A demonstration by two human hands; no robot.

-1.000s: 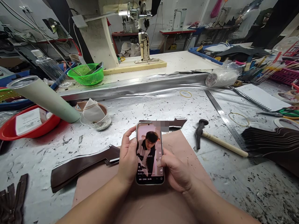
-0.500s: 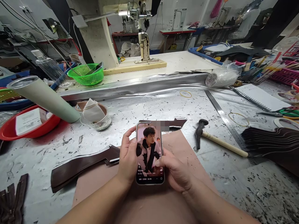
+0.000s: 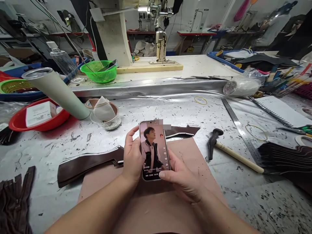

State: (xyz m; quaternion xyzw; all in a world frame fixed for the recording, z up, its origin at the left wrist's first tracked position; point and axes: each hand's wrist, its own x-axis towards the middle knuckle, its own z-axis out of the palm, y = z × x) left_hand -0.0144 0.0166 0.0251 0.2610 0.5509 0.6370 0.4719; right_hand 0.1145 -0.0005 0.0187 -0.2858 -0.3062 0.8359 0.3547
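Both hands hold a smartphone [image 3: 152, 148] upright, its lit screen showing a video of a person and several icons along the right side. My left hand [image 3: 133, 156] grips the left edge, with fingers behind it. The lower right edge rests in my right hand [image 3: 182, 177], whose thumb lies over the bottom of the screen. Below the phone is a pinkish-tan board [image 3: 156, 211]. A dark brown leather piece [image 3: 87, 165] lies to the left, partly on the board. Another brown leather piece [image 3: 182, 131] lies behind the phone, which partly hides it.
To the right lie a hammer [image 3: 239, 157], a metal ruler [image 3: 240, 128] and stacked brown leather strips [image 3: 282, 159]. Left stand a tumbler [image 3: 60, 94], a red bowl [image 3: 52, 122] and a cord roll [image 3: 112, 124]. A sewing machine [image 3: 161, 48] stands at the back.
The camera view has shifted slightly, so the bench appears farther right. On the phone, the video picture differs and more icons show. My right thumb has moved down toward the screen's bottom.
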